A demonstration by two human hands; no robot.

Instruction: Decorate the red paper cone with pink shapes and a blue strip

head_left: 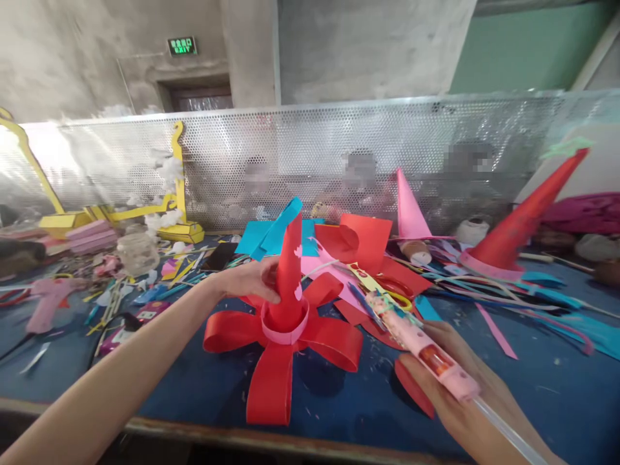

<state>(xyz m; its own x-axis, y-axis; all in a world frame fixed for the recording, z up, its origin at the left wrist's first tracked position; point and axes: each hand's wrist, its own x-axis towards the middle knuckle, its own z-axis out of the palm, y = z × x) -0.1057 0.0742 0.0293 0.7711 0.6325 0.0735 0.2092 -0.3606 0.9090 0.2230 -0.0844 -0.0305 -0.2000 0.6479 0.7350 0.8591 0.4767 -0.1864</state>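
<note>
White glare at far left, soft blur toward edges

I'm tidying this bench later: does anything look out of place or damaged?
Mostly clutter: scraps lie strewn over the table at left, and strips sprawl in a tangle at right. The far-right cone leans sharply, though the lens may exaggerate that. The middle cone in the left hand shows no clear damage.
</note>
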